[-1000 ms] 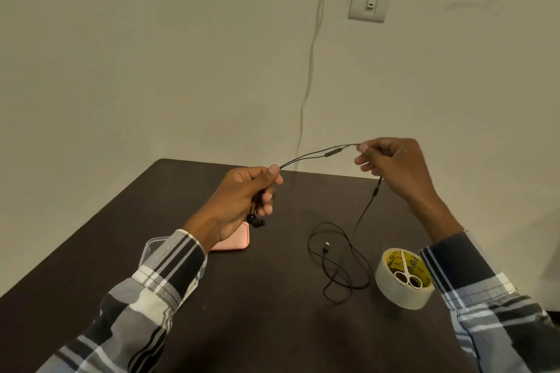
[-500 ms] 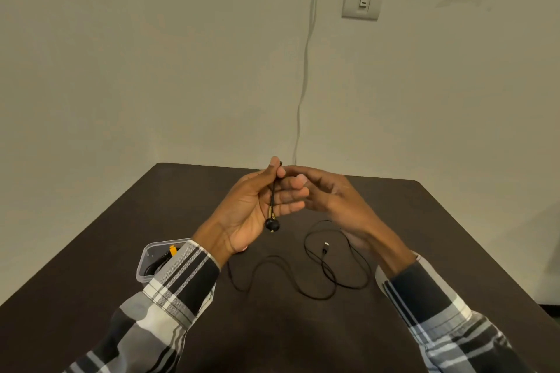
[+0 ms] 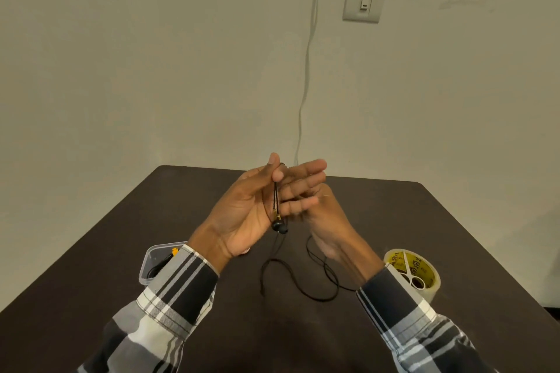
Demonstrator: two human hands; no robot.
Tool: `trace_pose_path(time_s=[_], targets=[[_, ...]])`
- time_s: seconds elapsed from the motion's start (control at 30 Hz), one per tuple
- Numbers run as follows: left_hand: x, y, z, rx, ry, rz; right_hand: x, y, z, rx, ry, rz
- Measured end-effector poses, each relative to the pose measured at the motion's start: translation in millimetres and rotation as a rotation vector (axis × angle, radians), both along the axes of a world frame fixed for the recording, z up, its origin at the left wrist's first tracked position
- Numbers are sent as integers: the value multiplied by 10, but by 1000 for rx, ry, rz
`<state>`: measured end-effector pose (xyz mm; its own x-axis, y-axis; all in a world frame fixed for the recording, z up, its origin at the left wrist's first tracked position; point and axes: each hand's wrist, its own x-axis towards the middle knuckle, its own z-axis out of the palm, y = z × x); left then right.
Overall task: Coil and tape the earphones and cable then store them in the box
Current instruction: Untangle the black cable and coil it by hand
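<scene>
Pale wall [image 3: 151, 70] behind, with a light switch [image 3: 362, 0] and a thin white cord [image 3: 306, 70] running down to the far edge of a dark tabletop [image 3: 121, 236]. Above the middle of that tabletop, left hand [image 3: 251, 212] raised palm-up, fingers nearly straight, thumb pressing the black earphones [image 3: 277, 221] cord against the forefinger; two earbuds dangling just below the palm. Right hand [image 3: 324, 221] tucked close behind the left hand's fingers, touching them, mostly hidden; cannot tell whether clenched, released or grasping anything. Loose black cable [image 3: 303, 285] trailing down from the hands and lying in open loops on the tabletop, nearer the camera than the hands. Left of the cable, partly under the left plaid sleeve [image 3: 178, 288], a clear plastic box [image 3: 148, 266] holding something dark and an orange bit. Right of the cable, beside the right sleeve, a tape roll [image 3: 424, 281] lying flat with scissors [image 3: 412, 272] resting on top.
</scene>
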<state>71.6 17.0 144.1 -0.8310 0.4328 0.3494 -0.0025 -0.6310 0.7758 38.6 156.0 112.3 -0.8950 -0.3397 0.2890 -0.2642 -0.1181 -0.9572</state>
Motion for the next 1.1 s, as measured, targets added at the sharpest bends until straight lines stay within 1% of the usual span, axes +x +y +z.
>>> trace_pose_path(time_s=[0.07, 0.13, 0.2, 0.3, 0.4, 0.5, 0.63, 0.7, 0.77, 0.93, 1.0, 1.1], targets=[[1, -47, 42, -28, 66, -47, -22, -27, -74, 6, -32, 2], [-13, -111, 77, -66, 115, -42, -22, -35, -160, -29, -87, 43], [-25, -185, 114, -113, 146, 23, 16, -39, -204, -14, -139, 89], [-60, -247, 152, -218, 161, 189, 101, -18, -255, 128, -138, 97], [-132, -285, 117, -374, 217, 357, 184, 2, -282, 306, -46, 92], [-174, -309, 46, -627, 299, 479, 247, 43, -264, 484, 83, 27], [-226, -377, -21, -900, 405, 437, 307, 173, -133, 698, 230, -23], [-249, -424, -33, -984, 423, 401, 338, 257, -36, 727, 259, -48], [-278, -452, -29, -1019, 424, 363, 352, 325, 67, 728, 286, -66], [-316, -505, -6, -1128, 448, 218, 349, 412, 291, 857, 437, -173], [-339, -496, -8, -1107, 408, 256, 354, 431, 337, 894, 474, -179], [-389, -530, -45, -998, 299, 374, 386, 415, 335, 931, 500, -143]])
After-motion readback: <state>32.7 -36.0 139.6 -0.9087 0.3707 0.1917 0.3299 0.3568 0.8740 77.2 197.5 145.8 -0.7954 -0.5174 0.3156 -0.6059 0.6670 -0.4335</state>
